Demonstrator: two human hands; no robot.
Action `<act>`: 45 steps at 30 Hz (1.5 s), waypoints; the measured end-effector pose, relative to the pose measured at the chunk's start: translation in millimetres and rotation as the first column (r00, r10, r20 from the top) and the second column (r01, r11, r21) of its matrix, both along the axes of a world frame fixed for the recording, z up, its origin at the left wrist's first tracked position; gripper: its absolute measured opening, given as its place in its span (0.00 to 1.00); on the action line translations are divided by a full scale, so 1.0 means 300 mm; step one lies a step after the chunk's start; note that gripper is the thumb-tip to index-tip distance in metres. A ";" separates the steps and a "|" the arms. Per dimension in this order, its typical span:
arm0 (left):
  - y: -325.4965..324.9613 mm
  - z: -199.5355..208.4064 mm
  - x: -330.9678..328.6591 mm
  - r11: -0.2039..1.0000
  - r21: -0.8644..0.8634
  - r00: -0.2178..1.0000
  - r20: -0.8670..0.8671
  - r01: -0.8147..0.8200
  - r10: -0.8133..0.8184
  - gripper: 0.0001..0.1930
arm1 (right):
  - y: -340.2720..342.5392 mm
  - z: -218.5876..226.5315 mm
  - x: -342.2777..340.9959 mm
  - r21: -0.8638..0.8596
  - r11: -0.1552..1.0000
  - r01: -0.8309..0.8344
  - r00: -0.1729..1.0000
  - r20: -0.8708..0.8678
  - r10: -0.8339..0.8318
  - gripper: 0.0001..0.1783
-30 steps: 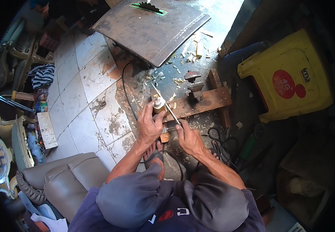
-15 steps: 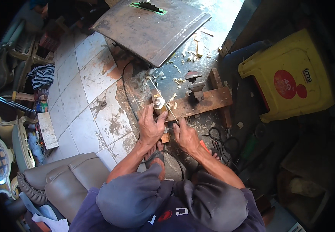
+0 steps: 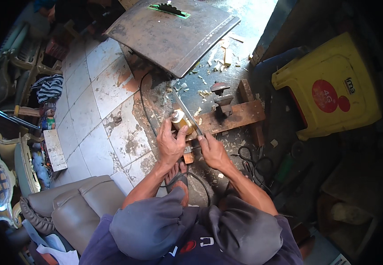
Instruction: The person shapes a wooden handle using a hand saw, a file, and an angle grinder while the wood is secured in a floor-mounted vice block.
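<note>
Centre-frame, left hand [image 3: 170, 145] clamps a yellowish, white-topped cylinder [image 3: 181, 119], steadying it, I judge; right hand [image 3: 212, 152] grips a grey metal bar [image 3: 185, 107].

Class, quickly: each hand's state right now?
Left hand: closed, holding a yellowish, rounded, white-topped piece.
Right hand: closed, holding a long, thin, grey tool.

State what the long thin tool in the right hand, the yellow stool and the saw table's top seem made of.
Long thin tool: probably metal, judging by its straight grey shaft.
Yellow stool: likely moulded plastic, smooth, with rounded edges.
Saw table's top: perhaps metal or board; its worn, brown-stained surface leaves that open.
</note>
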State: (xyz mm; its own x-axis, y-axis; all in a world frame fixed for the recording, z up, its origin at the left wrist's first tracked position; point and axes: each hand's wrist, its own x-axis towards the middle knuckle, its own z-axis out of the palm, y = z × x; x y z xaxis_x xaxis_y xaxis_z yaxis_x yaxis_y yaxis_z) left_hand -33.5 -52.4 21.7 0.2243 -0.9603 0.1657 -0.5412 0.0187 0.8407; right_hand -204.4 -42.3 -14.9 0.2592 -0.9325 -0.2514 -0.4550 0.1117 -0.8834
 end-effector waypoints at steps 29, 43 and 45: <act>0.016 -0.018 0.016 0.997 0.068 0.999 -0.014 -0.047 0.048 0.19 | 0.009 0.021 0.033 -0.194 0.975 0.104 0.994 -0.019 -0.110 0.15; 0.106 -0.080 0.008 0.885 -0.203 0.899 0.234 0.419 -0.371 0.29 | 0.149 0.051 -0.161 0.078 0.988 0.133 0.990 -0.067 -0.128 0.18; 0.093 -0.076 0.019 0.852 -0.194 0.859 0.289 0.486 -0.423 0.30 | 0.164 0.063 -0.176 0.068 0.990 0.126 0.990 -0.073 -0.121 0.18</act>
State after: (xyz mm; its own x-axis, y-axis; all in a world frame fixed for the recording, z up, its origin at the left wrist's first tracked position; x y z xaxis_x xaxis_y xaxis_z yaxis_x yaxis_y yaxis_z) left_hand -27.9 -24.6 -1.2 -0.3010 -0.8628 0.4061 -0.5938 0.5028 0.6282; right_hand -257.1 6.8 4.1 0.1229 -0.9350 -0.3326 -0.4925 0.2334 -0.8384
